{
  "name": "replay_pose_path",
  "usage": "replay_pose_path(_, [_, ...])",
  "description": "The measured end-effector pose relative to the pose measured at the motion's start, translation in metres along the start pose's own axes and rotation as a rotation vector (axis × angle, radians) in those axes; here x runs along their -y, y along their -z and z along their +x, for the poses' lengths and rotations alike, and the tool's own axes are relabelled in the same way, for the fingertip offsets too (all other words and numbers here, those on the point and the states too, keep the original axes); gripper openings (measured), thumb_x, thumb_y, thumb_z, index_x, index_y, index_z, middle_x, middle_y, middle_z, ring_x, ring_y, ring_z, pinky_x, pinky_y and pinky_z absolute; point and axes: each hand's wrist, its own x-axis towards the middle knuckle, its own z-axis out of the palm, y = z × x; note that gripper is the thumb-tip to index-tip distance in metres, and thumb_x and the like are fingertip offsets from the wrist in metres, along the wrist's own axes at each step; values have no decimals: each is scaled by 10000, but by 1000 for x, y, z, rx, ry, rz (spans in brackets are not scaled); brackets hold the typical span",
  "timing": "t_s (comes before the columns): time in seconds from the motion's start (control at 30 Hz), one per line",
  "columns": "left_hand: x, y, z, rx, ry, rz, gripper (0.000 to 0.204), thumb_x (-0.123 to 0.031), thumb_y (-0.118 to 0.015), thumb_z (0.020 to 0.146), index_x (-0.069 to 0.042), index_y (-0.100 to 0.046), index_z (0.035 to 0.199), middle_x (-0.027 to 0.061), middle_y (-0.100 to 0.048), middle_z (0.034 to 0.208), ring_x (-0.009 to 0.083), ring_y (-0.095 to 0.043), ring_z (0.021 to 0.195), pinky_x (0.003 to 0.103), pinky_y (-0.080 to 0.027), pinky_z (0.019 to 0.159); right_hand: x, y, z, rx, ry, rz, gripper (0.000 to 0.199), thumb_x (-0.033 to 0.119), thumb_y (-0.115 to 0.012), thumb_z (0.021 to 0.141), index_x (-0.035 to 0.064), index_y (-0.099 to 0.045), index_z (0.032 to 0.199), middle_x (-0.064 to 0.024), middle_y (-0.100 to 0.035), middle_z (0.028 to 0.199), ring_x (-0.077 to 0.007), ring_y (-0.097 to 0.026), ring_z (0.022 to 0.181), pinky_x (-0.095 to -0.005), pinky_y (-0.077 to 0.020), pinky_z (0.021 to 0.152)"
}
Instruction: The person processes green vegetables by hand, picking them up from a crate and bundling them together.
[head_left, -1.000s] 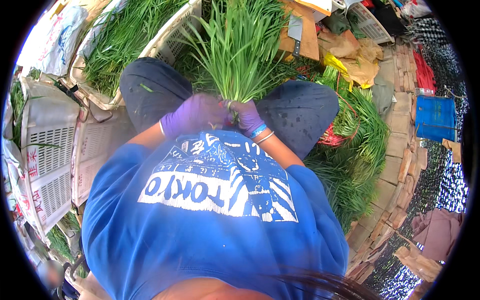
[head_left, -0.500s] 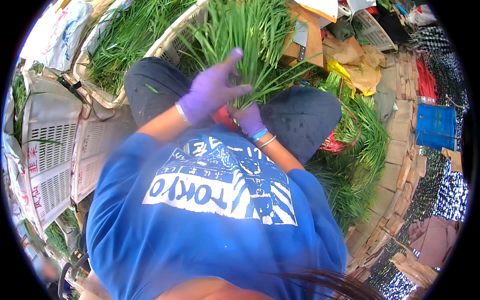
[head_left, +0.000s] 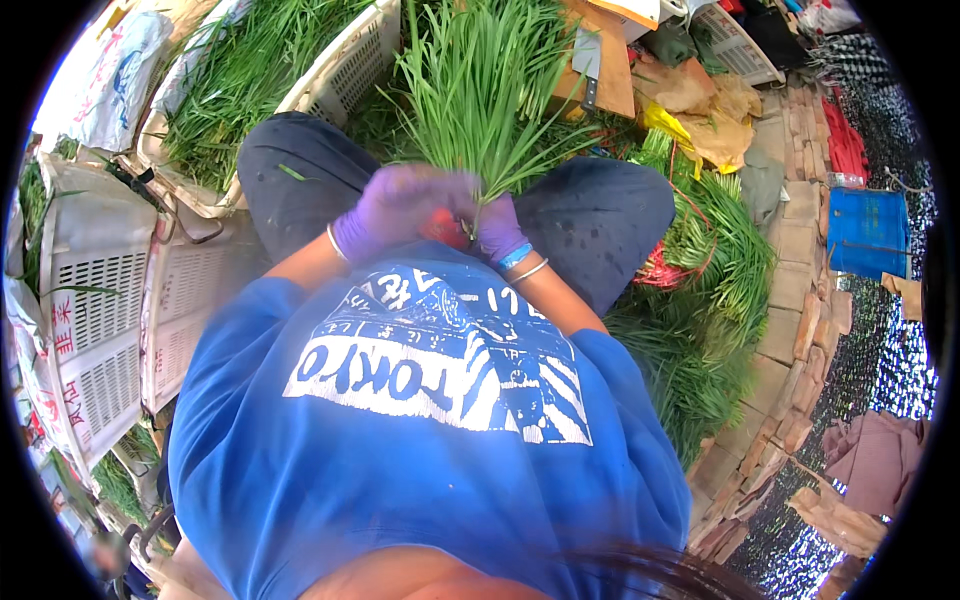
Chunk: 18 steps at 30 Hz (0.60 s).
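A loose bunch of garlic chives (head_left: pixel 480 100) fans out above my lap, long green blades pointing away from me. Its narrow base sits in my right hand (head_left: pixel 498 232), which is gloved in purple and closed around the stems. Beside it, my left hand (head_left: pixel 405 205), also in a purple glove, is smeared by motion, so its fingers cannot be made out. Between the hands, low by my shirt, shows something red (head_left: pixel 447 228), partly covered.
White plastic crates (head_left: pixel 340 85) of loose chives stand to the left and ahead. A cleaver (head_left: pixel 588 65) lies on a wooden board (head_left: pixel 618 80). Tied chive bundles (head_left: pixel 715 225) are piled at my right, by brick paving (head_left: pixel 775 340). Farther right sits a blue container (head_left: pixel 868 232).
My left hand has moved down and toward me, from beside the blades to near the stem ends. My right hand keeps its hold on the bunch, whose blades now stand more upright.
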Motion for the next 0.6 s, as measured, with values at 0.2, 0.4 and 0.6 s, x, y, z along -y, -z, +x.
replay_pose_path(0.2, [5, 2, 8, 163, 12, 887, 737, -221, -730, 854, -123, -380, 1495, 96, -546, 1401, 230, -697, 724, 343, -547, 651, -4, -4, 4, 16, 65, -236, 456, 12, -747, 795, 38, -580, 1218, -52, -677, 1076, -175, -655, 932, -317, -544, 831])
replay_pose_path(0.4, [33, -37, 20, -194, 394, 661, 683, -345, -761, 844, -90, -481, 1412, 107, -612, 760, 248, -608, 639, 366, -493, 619, -14, 7, 12, 75, 33, -629, 408, 150, -501, 1001, 18, -424, 1378, -128, -657, 1166, -265, -636, 1078, -389, -513, 953])
replay_pose_path(0.6, [50, -40, 27, -567, 601, 71, 610, -334, -757, 857, -52, -516, 1341, 77, -628, 787, 186, -637, 724, 343, -521, 698, -8, -1, 10, -100, 77, -795, 658, 50, -653, 864, 32, -348, 1447, -152, -676, 1146, -259, -684, 973, -344, -542, 834])
